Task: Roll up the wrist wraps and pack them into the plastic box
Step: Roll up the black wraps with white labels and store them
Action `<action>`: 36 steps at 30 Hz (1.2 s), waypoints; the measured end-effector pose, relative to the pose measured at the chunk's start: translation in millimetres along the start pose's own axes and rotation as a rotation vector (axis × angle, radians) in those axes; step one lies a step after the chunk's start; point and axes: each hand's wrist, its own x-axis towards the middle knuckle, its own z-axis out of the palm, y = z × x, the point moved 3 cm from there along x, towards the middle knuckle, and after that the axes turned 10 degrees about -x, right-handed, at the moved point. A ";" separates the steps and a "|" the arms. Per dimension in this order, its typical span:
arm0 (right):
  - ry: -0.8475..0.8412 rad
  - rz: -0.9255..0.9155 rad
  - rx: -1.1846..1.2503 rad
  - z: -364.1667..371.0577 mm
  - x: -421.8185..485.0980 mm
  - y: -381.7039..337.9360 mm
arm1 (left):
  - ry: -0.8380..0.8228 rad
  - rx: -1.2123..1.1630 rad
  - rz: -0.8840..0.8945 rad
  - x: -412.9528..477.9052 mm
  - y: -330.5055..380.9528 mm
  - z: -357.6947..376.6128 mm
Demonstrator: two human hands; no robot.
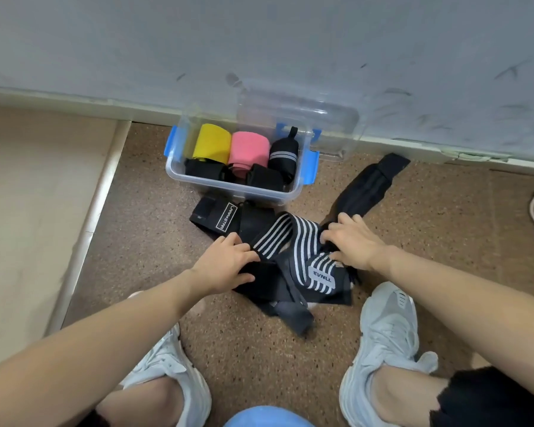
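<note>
Open plastic box [228, 188] by the wall holds yellow roll [213, 143], pink roll [248, 149] and black rolls [282, 154]. Loose wrist wraps [290, 238] lie tangled on the floor; left hand [225, 263] and right hand [352, 241] fingers are clamped on them.

I count one plastic box [174, 177], one clear lid [330, 118] and five rolls inside: one yellow roll [212, 143], one pink roll [248, 147], one striped roll [283, 154], two plain black rolls [202, 169]. The loose wraps [302, 241] are too tangled to count; two shoes [389, 328]
</note>
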 end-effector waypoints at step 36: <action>0.089 0.275 0.806 -27.1 -24.9 -0.4 | -0.013 -0.307 -0.082 -5.0 8.9 35.4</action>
